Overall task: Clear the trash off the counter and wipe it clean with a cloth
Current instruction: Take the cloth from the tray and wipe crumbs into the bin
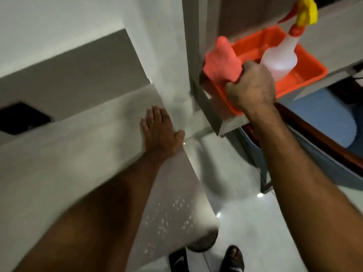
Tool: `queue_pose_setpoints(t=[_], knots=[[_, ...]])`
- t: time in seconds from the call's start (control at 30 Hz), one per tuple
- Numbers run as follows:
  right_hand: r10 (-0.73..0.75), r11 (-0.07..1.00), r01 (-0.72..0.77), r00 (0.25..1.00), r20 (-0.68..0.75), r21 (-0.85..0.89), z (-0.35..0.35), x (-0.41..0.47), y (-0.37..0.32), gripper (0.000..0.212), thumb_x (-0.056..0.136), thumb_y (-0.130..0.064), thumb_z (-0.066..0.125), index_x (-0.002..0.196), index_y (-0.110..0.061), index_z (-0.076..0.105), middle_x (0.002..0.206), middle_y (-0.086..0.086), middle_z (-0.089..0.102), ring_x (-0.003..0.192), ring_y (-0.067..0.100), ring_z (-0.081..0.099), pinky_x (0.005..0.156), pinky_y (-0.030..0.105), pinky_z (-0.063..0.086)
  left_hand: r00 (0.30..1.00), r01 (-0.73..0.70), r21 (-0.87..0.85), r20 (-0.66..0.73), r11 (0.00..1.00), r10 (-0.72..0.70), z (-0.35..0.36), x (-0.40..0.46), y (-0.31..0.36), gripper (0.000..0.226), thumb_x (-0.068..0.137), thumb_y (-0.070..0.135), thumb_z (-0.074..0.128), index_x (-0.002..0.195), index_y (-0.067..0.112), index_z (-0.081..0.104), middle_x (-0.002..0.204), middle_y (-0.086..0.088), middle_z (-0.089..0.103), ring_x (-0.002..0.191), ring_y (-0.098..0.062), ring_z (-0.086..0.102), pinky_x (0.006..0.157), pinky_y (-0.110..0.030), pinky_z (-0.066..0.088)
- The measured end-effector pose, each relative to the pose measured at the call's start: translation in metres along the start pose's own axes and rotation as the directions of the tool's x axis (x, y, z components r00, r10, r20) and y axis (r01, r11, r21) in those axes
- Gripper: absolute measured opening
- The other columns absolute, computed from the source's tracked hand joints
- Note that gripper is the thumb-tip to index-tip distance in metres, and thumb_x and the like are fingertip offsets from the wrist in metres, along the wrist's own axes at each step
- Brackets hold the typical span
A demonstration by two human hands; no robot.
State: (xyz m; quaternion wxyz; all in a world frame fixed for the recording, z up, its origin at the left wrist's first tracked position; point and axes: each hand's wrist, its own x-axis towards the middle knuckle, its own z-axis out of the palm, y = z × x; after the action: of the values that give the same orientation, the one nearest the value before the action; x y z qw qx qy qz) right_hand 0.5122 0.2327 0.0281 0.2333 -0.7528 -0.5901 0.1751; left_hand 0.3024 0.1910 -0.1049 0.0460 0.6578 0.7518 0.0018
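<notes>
Pink terry cloth (222, 61) is bunched in the right hand (252, 89), fingers closed on its lower end, so its length runs up and left away from the fist. It hangs over the near-left corner of an orange tub (306, 75), which sits on a grey shelf (233, 122) and also holds a white spray bottle (279, 59). From there the counter (68, 154) lies down and to the left, so the right hand has to carry the cloth across the gap. The left hand (159, 132) lies open and flat, palm down, at the counter's far edge, nearer the work surface. Small pale flecks (172, 218) dot the counter's near corner; no larger trash shows. Below, a glossy tiled floor (241, 213).
</notes>
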Motion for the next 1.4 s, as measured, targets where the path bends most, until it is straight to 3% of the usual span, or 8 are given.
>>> queue_pose_setpoints(t=[0.4,0.53,0.63,0.8,0.93,1.1,1.27,1.4], knots=[[0.186,0.866,-0.27,0.955,0.231,0.421,0.074,-0.296,0.203,0.057,0.084,-0.014,0.066,0.125,-0.03,0.03,0.092,0.006,0.068,0.073,0.016,0.066,0.066,0.037,0.053,0.874,-0.36,-0.236,-0.424,0.903,0.237,-0.004,-0.157,0.104,0.059,0.084,0.014,0.057,0.14,-0.004,0.049,0.139,-0.022,0.057,0.134,-0.036,0.05,0.118,-0.055,0.032],[0.372,0.718,-0.529,0.841,0.393,0.451,0.133,-0.349,0.285,0.021,0.091,-0.039,0.062,0.086,-0.018,0.06,0.082,-0.025,0.073,0.074,-0.007,0.061,0.07,0.022,0.043,0.907,-0.384,-0.542,-0.07,0.747,0.415,0.088,-0.302,0.146,0.035,0.099,0.039,0.05,0.128,0.025,0.064,0.116,0.012,0.066,0.115,-0.007,0.061,0.092,-0.01,0.046],[0.509,0.448,-0.754,0.657,0.557,0.481,0.172,-0.377,0.342,0.019,0.096,-0.009,0.05,0.095,-0.018,0.067,0.086,-0.01,0.071,0.087,0.019,0.069,0.076,0.039,0.053,0.873,-0.454,-0.526,-0.101,0.719,0.478,0.16,-0.356,0.138,0.035,0.09,0.018,0.05,0.118,0.007,0.068,0.109,-0.008,0.071,0.106,-0.025,0.061,0.099,-0.035,0.046],[0.581,0.361,-0.81,0.582,0.568,0.461,0.237,-0.398,0.4,0.066,0.079,0.02,0.046,0.132,-0.016,0.06,0.109,0.003,0.063,0.083,0.009,0.066,0.087,0.036,0.055,0.947,0.147,-0.325,0.319,0.934,-0.038,0.311,-0.401,0.048,0.045,0.086,0.017,0.05,0.129,0.005,0.059,0.121,-0.016,0.066,0.112,-0.036,0.06,0.095,-0.043,0.051],[0.573,0.382,-0.808,0.588,0.57,0.449,0.282,-0.407,0.419,0.06,0.076,0.011,0.056,0.123,-0.024,0.067,0.11,0.009,0.069,0.08,0.016,0.066,0.084,0.036,0.056,0.52,0.83,-0.145,0.554,0.539,-0.65,0.391,-0.4,0.005,0.067,0.092,0.039,0.062,0.137,-0.004,0.04,0.138,-0.027,0.044,0.124,-0.044,0.051,0.1,-0.048,0.047],[0.581,0.447,-0.764,0.644,0.497,0.466,0.325,-0.409,0.409,0.014,0.091,-0.021,0.061,0.099,-0.016,0.072,0.085,0.005,0.064,0.072,0.019,0.059,0.07,0.034,0.052,0.182,0.953,-0.264,0.893,-0.149,-0.412,0.444,-0.374,-0.011,0.059,0.089,0.044,0.067,0.13,0.006,0.048,0.112,-0.014,0.059,0.093,-0.03,0.064,0.089,-0.041,0.056],[0.742,0.583,-0.812,0.517,0.426,-0.031,0.325,-0.401,0.398,0.038,0.085,-0.056,0.05,0.107,-0.031,0.069,0.134,0.013,0.046,0.125,0.036,0.04,0.104,0.041,0.036,0.255,0.952,-0.291,0.927,-0.096,-0.274,0.441,-0.343,-0.026,0.037,0.101,0.002,0.04,0.135,0.002,0.053,0.145,-0.019,0.054,0.111,-0.027,0.067,0.092,-0.035,0.057],[0.581,0.811,-0.568,0.752,0.311,-0.14,0.275,-0.395,0.359,0.036,0.094,-0.042,0.046,0.1,-0.013,0.066,0.12,0.02,0.061,0.118,0.04,0.052,0.105,0.05,0.037,0.314,0.926,-0.367,0.882,-0.094,-0.35,0.387,-0.334,-0.023,0.022,0.096,0.0,0.049,0.114,0.002,0.061,0.119,-0.031,0.063,0.084,-0.035,0.073,0.054,-0.039,0.065]])
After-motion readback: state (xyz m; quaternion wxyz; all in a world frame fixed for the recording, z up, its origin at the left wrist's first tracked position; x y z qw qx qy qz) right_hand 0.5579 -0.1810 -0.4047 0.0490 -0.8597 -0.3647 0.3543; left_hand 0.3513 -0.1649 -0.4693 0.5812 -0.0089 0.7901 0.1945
